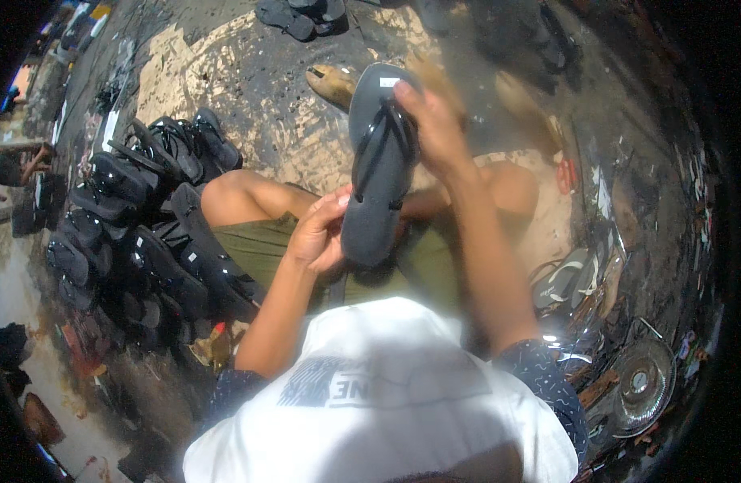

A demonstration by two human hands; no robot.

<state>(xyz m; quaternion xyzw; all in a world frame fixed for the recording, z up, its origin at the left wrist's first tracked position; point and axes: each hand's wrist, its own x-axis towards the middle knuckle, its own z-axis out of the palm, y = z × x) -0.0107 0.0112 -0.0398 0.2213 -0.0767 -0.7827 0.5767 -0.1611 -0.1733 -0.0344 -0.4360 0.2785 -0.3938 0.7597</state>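
A black flip-flop (378,193) with glossy black straps and a small white label near its toe end is held upright before me, toe end away. My left hand (326,233) grips its edge near the heel, thumb at the side. Around the toe end closes my right hand (431,129), its thumb pressed on the footbed beside the label; its other fingers are hidden behind the sole. Just left of the toe end, on the ground, lies a tan, worn shoe-last-shaped piece (332,84). Both my knees are bent out to the sides beneath the flip-flop.
Many black flip-flops (117,189) are heaped at my left. A few more (294,18) lie at the far edge of the stained tan sheet (250,113). To my right are pale-strapped sandals (568,278), a red item (566,177) and a round fan (640,382). Another person's arm (39,161) shows far left.
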